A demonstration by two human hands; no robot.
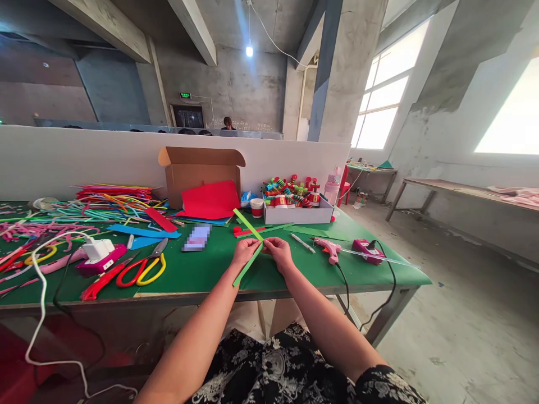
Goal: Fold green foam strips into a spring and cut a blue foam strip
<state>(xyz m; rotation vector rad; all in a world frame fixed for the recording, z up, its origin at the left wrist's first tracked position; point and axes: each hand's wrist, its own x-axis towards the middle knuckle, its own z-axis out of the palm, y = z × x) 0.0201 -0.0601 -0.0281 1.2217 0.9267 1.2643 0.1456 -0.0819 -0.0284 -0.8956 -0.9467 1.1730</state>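
Two light green paper strips (249,223) meet at an angle between my hands, above the table's front part. My left hand (245,252) pinches them near the joint from the left. From the right, my right hand (278,249) pinches the same joint. One strip end points up and away; the other hangs down toward my left wrist. Just beyond my hands lie more green strips (278,229) and some red pieces (243,232). A white pen (302,243) and a pink glue gun (328,248) rest to the right of my right hand.
Scissors (143,269), a phone (196,238) and a power strip (99,258) lie left on the green table (185,275). Pipe cleaners (113,205), a cardboard box (202,165), red sheets (210,200), a paper cup (256,208) and a white box of crafts (295,215) stand behind. Cords hang off the front edge.
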